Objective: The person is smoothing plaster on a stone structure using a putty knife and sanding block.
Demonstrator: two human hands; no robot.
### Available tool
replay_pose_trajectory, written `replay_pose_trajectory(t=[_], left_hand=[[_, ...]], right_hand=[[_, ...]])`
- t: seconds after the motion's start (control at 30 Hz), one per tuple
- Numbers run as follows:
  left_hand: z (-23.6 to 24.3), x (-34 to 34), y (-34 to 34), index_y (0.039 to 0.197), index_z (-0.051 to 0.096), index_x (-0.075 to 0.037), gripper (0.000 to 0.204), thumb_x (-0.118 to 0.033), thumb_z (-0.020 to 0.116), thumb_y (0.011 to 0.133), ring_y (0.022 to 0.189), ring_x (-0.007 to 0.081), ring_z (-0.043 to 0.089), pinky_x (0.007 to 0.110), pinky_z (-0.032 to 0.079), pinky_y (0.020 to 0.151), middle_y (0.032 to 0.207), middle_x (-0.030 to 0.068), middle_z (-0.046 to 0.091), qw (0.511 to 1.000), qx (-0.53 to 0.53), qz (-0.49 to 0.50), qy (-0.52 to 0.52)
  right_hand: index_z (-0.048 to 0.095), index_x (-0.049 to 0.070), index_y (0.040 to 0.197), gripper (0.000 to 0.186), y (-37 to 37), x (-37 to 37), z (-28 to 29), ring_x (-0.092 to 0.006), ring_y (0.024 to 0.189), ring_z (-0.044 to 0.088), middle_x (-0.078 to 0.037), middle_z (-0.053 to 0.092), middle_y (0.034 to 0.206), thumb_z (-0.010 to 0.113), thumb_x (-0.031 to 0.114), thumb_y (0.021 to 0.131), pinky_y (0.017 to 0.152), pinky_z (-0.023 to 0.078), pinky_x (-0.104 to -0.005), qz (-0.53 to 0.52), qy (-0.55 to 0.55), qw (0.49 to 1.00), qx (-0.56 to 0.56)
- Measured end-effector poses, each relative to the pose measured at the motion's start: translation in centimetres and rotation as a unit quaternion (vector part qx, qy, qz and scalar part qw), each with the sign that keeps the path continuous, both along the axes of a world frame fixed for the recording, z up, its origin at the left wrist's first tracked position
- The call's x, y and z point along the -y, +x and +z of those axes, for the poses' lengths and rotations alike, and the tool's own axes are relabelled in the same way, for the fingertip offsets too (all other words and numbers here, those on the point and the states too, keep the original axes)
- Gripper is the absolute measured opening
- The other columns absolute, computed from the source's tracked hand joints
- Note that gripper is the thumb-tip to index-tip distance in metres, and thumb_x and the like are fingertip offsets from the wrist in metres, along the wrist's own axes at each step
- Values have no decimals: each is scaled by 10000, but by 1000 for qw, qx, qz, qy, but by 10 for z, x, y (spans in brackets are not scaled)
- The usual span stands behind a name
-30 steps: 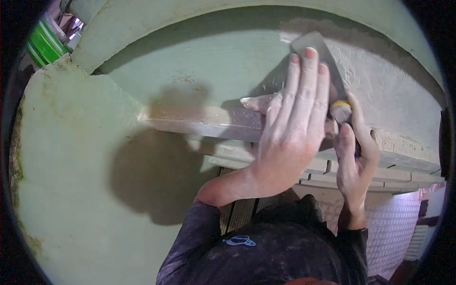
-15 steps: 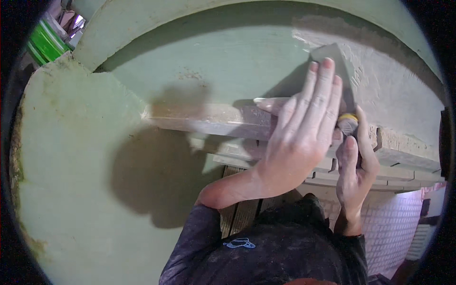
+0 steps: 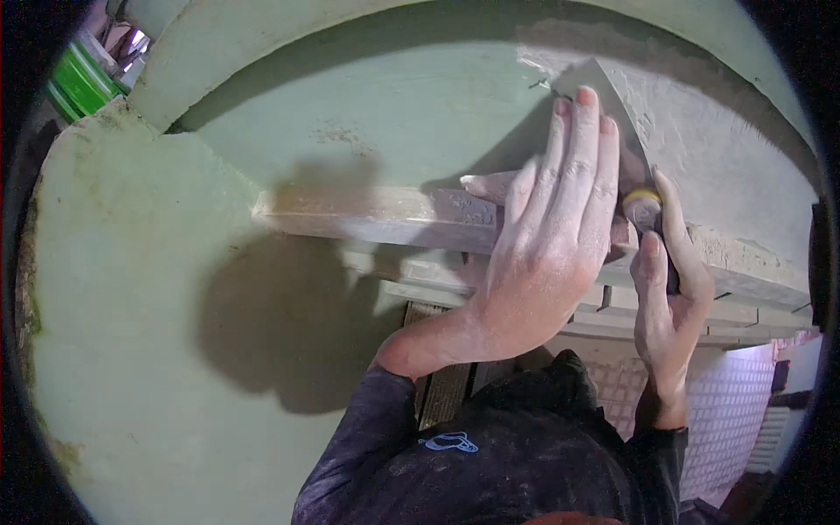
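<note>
A wide-bladed putty knife [image 3: 619, 112] with a yellow band near its handle lies against the pale green panel at the far right of centre. My right hand [image 3: 681, 302] is closed around its handle, the thumb along the near side. My left hand [image 3: 556, 249], dusted white, lies over the blade with its fingers stretched and pressed on it, the thumb out to the left. To the right of the blade a grey coat of filler [image 3: 717, 149] covers the panel, rough where it meets the blade. The blade's lower part is hidden under my left hand.
A pale ledge [image 3: 359, 213] runs across below my left hand, with stepped slats [image 3: 735, 315] at the right. A curved green rim [image 3: 289, 52] arches over the panel [image 3: 114, 332]. A bright green round object [image 3: 83, 80] stands at the far left. Dark boards [image 3: 446, 394] show below.
The putty knife and my left hand have shifted slightly left and away from me. My right wrist has swung a little to the right, still on the handle.
</note>
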State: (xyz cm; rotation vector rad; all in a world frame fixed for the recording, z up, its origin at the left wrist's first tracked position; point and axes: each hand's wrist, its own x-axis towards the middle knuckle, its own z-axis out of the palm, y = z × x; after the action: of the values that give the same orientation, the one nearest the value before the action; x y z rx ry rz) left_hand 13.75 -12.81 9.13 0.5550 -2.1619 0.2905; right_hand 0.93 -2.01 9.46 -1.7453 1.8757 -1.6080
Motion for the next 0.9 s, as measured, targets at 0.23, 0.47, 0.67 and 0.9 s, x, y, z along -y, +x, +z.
replay_pose_trajectory(t=[0.23, 0.47, 0.67, 0.9], left_hand=[[5, 14, 3, 1443, 473, 148, 688, -267, 580, 904, 1449, 389, 445, 390, 421, 1086, 1574, 330, 386, 999, 22, 16, -46], [5, 10, 7, 1458, 441, 155, 831, -378, 622, 847, 1464, 412, 411, 413, 405, 1120, 1579, 352, 352, 997, 51, 3, -58], [1, 3, 13, 1462, 433, 159, 753, -304, 600, 892, 1470, 408, 406, 415, 392, 1144, 1585, 334, 360, 998, 58, 23, -28], [20, 25, 19, 1534, 363, 105, 693, -56, 594, 900, 1516, 421, 322, 469, 337, 1149, 1634, 320, 275, 998, -39, 45, -11]], right_hand=[[512, -97, 1451, 427, 7, 16, -2, -199, 1298, 564, -196, 628, 1405, 487, -4, 1035, 1130, 379, -340, -13, -24, 996, 87], [496, -118, 1450, 424, 16, 7, -10, -191, 1275, 560, -202, 605, 1429, 485, -3, 1041, 1119, 381, -328, -19, -37, 991, 130], [490, -110, 1460, 434, 17, 2, -7, -187, 1227, 578, -182, 624, 1404, 496, 21, 1047, 1086, 406, -323, 1, 12, 992, 125], [460, 4, 1539, 473, 35, 52, 12, -28, 646, 408, 49, 549, 847, 506, 132, 1085, 574, 314, -189, 30, -97, 993, 56]])
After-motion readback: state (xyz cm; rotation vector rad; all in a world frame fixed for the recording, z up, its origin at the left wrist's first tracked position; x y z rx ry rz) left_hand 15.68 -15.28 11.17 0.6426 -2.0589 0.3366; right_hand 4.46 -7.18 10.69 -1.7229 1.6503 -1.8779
